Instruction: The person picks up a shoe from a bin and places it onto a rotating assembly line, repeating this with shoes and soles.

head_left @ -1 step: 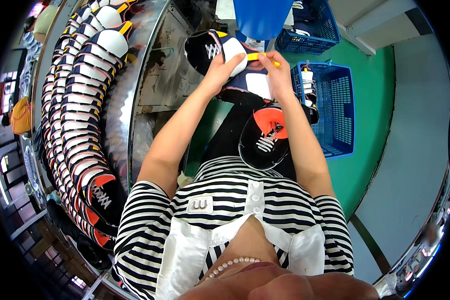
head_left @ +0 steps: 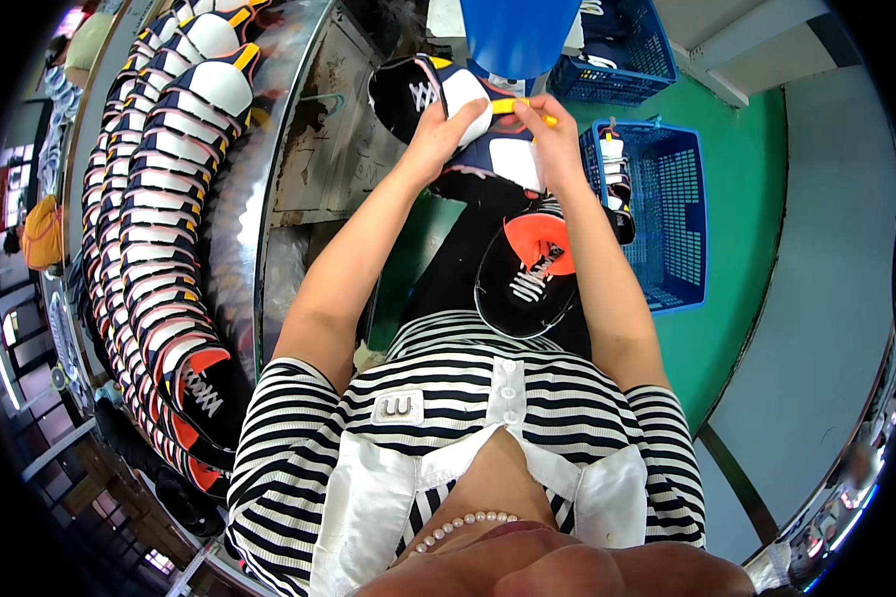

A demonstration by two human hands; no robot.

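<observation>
My left hand [head_left: 434,141] is closed on a shoe upper [head_left: 465,94] with a black toe, white laces and a white panel, the thumb pressed on the panel. My right hand [head_left: 558,144] pinches a yellow strip [head_left: 509,106] beside that panel; another bit of yellow shows past the fingers. Whether the strip is a pull tab or a tool, I cannot tell. Below both hands hangs a navy shoe part with a white panel [head_left: 513,162], partly hidden. On my lap, under the right forearm, rests a black laced upper [head_left: 533,284] with an orange lining.
Long nested rows of shoe uppers [head_left: 169,214] lie on a metal-edged table [head_left: 281,149] at the left. A blue basket [head_left: 689,224] with several uppers in it stands on the green floor at the right. Ahead are another blue basket [head_left: 617,88] and a blue container [head_left: 523,38].
My right hand and the yellow strip have shifted very slightly away from me. My left hand keeps its hold on the upper.
</observation>
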